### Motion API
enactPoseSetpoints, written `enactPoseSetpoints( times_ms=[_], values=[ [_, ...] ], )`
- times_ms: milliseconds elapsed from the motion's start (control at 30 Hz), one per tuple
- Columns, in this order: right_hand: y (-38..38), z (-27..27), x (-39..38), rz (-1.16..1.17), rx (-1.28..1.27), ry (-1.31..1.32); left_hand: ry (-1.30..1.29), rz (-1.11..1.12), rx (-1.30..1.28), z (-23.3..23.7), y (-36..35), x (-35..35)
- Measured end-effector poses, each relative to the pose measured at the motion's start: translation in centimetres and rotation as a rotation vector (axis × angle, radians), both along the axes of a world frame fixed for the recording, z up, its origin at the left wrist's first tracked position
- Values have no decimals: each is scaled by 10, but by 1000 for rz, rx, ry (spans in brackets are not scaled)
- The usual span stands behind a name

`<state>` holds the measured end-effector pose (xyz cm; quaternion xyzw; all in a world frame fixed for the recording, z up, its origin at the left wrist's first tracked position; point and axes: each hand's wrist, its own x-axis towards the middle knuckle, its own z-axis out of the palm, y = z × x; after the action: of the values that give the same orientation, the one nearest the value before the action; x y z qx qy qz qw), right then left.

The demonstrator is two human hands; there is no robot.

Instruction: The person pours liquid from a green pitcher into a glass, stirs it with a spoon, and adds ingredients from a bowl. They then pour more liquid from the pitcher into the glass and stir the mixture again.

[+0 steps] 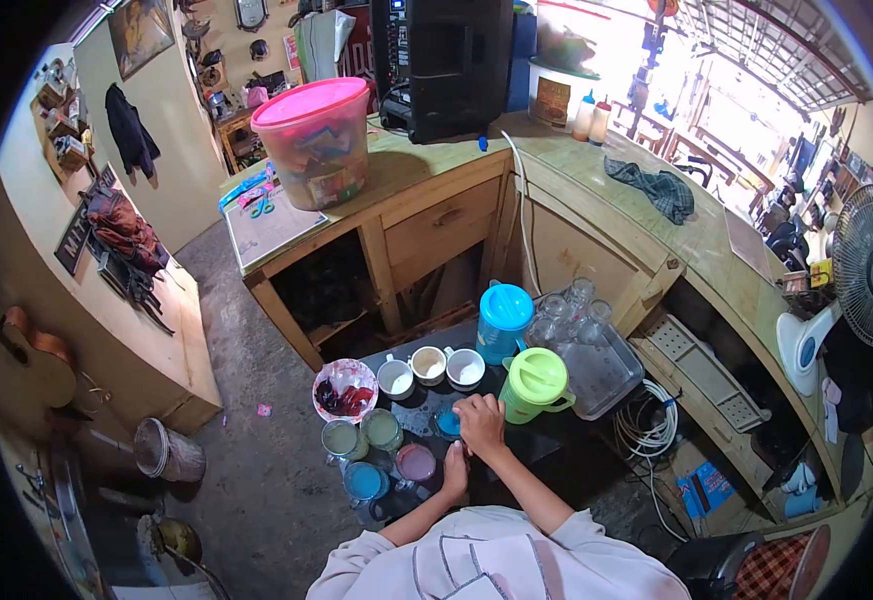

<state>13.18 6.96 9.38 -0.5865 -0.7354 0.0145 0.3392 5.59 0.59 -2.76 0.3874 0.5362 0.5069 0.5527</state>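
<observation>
Fingers (469, 406) bunched, right hand (482, 422) bends beside blue cup (448, 423), left hand (456, 472) nearby, its grip unclear.

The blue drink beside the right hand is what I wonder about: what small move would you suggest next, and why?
I would probably bring the left hand in to steady the blue drink, since the right hand is close beside it and a pink drink stands nearby.
</observation>
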Motion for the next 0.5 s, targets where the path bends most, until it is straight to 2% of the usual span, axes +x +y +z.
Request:
enactPoseSetpoints(
  times_ms=[100, 200, 300, 400, 500],
  values=[
    [3, -6, -1, 108, -25, 174, -54, 22, 12, -9, 0, 3],
    [-1, -5, 2, 88, 3, 26, -104, -3, -12, -19, 0, 2],
    [2, -1, 4, 56, -10, 59, -83, -21, 9, -16, 0, 0],
    [1, -5, 1, 137, -55, 129, -78, -19, -7, -10, -1, 0],
    [-1, -3, 4, 57, -18, 17, -103, -20, 10, -7, 1, 1]
  ],
)
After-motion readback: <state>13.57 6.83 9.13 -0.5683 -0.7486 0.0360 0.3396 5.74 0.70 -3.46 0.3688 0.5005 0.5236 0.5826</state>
